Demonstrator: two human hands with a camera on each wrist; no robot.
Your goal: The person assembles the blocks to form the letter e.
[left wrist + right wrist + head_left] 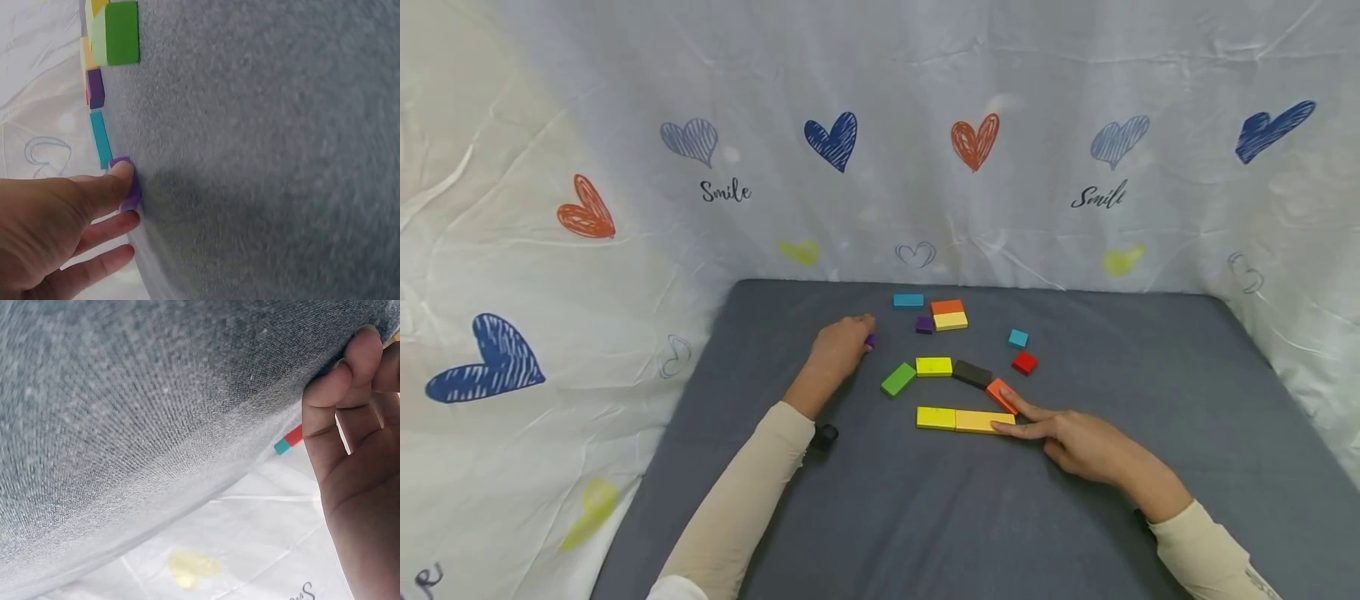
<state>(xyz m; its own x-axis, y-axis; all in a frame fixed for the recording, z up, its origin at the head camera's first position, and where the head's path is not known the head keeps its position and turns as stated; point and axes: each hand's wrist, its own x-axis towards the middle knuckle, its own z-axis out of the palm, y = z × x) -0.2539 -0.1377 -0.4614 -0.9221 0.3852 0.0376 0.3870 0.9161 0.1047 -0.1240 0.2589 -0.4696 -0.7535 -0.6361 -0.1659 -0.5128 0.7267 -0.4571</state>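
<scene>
My left hand (841, 343) is at the left of the block group, pinching a purple block (129, 195) between thumb and fingers; in the head view the hand mostly hides it. My right hand (1078, 442) reaches in from the right with two fingers stretched out. One fingertip touches an orange block (1000, 395), the other rests on the right end of a light orange block (977, 422). That block lies end to end with a yellow block (936, 418). Above them, a green block (898, 380), another yellow block (933, 367) and a black block (973, 373) form an arch with the orange one.
Farther back lie a blue block (908, 301), a dark purple block (924, 325), and an orange-red block (947, 307) against a pale yellow block (951, 321). To the right are a small teal block (1018, 338) and a red block (1025, 363). A dark grey cloth (880, 517) covers the table.
</scene>
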